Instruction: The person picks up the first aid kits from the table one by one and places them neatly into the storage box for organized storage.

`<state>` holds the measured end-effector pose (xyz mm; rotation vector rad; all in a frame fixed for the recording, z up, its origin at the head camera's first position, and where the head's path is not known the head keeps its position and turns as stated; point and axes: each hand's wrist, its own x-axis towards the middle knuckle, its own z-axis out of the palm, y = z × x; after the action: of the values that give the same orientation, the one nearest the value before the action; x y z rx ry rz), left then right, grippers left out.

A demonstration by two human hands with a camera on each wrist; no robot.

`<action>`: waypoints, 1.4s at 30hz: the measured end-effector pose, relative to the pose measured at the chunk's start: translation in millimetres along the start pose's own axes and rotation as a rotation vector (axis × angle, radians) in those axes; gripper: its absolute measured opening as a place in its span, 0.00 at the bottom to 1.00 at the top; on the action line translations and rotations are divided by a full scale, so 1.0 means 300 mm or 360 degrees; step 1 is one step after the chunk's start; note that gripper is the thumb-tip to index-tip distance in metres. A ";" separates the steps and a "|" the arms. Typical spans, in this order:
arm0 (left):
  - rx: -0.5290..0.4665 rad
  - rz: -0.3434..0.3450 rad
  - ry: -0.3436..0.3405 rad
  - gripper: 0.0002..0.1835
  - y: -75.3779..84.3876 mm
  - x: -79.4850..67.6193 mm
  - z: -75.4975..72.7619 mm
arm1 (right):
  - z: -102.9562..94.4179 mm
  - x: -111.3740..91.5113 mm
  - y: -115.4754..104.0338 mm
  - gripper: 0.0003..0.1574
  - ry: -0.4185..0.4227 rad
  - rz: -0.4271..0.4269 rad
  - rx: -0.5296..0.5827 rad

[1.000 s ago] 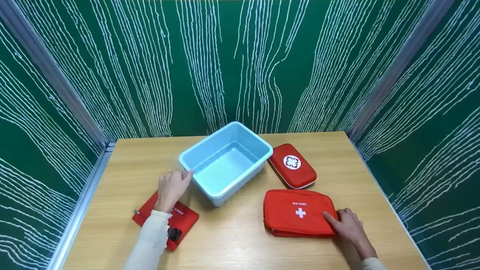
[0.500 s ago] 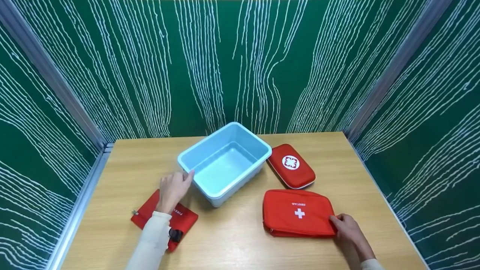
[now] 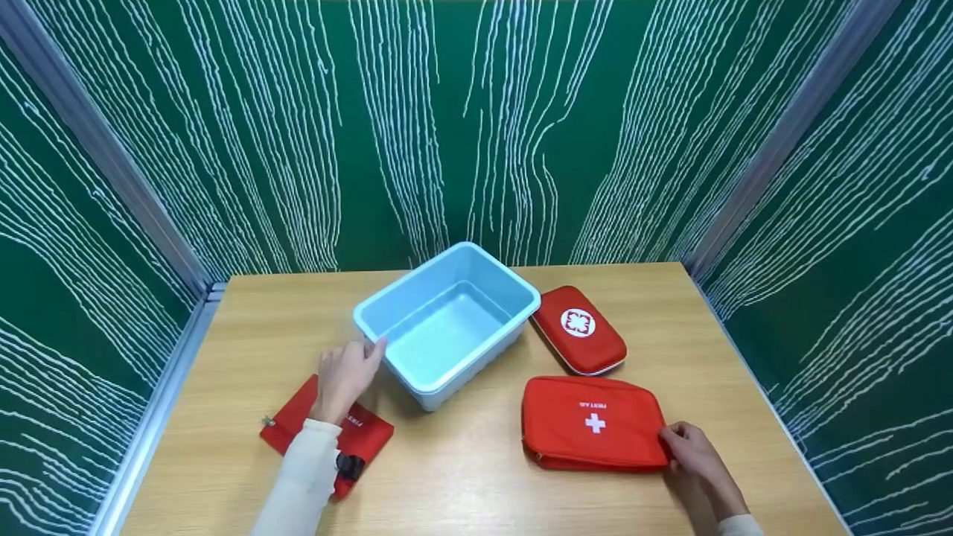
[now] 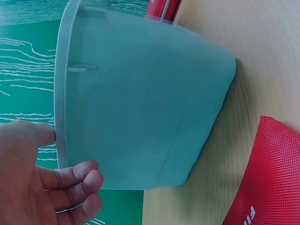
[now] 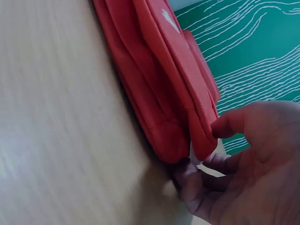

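My left hand (image 3: 346, 378) pinches the near-left rim of a light blue plastic tub (image 3: 447, 331); the left wrist view has the thumb on the rim and curled fingers against the outer wall. At the right, a red first aid bag (image 3: 562, 428) with a white cross lies flat on the table. My right hand (image 3: 696, 452) pinches its right end, thumb on top and fingertips at the lower edge in the right wrist view. Beneath my left forearm lies a flat red first aid pouch (image 3: 294, 417), partly hidden by the wrist.
A red hard-shell case (image 3: 601, 346) with a round white emblem rests against the tub's right side, just behind the bag. The wooden table (image 3: 461, 484) ends at green walls (image 3: 491, 134) with white wavy lines and metal corner posts.
My right thumb has drawn back from the bag's top to its right edge, and the fingers have closed on that end. My left hand and the tub have stayed put.
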<state>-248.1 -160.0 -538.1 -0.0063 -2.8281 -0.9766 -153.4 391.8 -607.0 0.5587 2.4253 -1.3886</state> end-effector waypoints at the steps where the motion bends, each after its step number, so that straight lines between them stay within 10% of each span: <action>1: -0.0001 -0.0007 -0.0006 0.27 0.001 0.000 -0.001 | -0.002 -0.001 -0.005 0.18 0.0002 -0.0008 0.0000; 20: -0.0051 -0.0046 -0.0005 0.25 0.011 0.003 0.001 | -0.040 -0.027 -0.050 0.35 0.0040 0.0069 0.0324; 27: -0.0011 0.0053 0.0061 0.26 0.020 0.008 0.006 | -0.050 -0.039 -0.085 0.31 0.0163 -0.0046 0.0435; 42: -0.0131 -0.0088 -0.0045 0.23 0.027 0.005 0.008 | -0.207 -0.055 -0.235 0.29 0.0173 -0.0213 0.0527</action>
<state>-249.4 -152.4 -534.8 0.0491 -2.8253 -1.1129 -175.5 410.2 -516.1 0.5679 2.3654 -1.8809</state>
